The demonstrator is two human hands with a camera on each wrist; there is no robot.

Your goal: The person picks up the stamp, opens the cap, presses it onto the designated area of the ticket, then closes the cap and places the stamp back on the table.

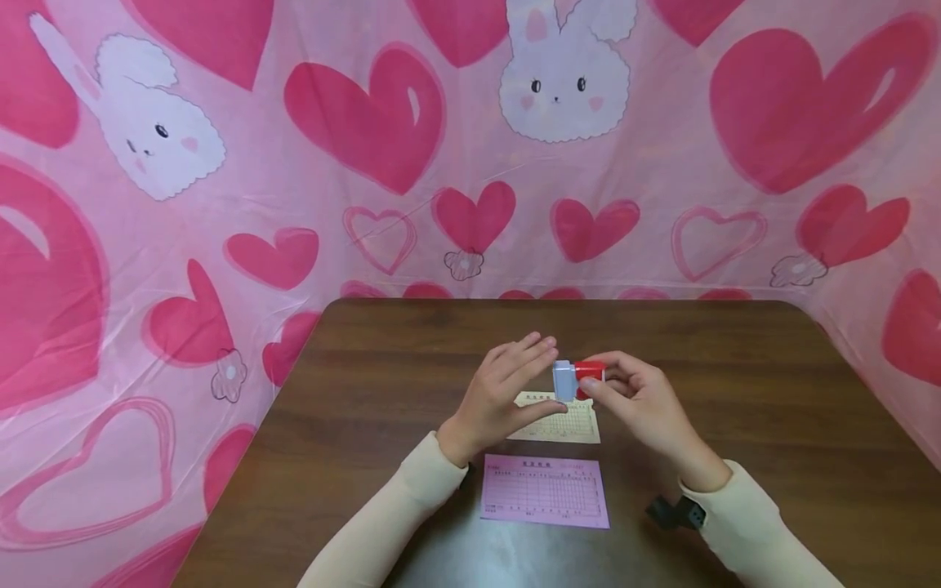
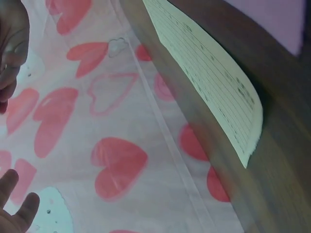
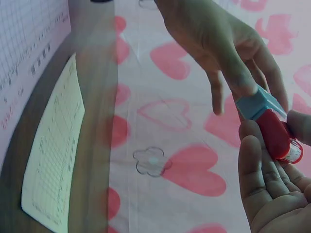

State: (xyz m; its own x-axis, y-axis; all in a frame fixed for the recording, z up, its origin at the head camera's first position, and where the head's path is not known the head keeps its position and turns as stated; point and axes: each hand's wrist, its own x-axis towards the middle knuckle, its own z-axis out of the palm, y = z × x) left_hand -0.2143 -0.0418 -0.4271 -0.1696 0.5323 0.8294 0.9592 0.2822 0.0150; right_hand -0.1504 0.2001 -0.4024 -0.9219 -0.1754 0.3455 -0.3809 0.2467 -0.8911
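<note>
In the head view, my right hand holds a small stamp with a red body between thumb and fingers, above the table. A light blue cap covers its left end. My left hand is beside the cap, fingers straight and thumb spread below them. In the right wrist view, one finger of the left hand lies at the blue cap, and the red body is in the right hand. The stamp is out of the left wrist view, where only fingertips and part of the other hand show.
A pale yellow printed form lies on the brown table under the hands. Nearer, a pink form lies flat. A black device sits at the right cuff. Pink heart-patterned cloth hangs behind the table.
</note>
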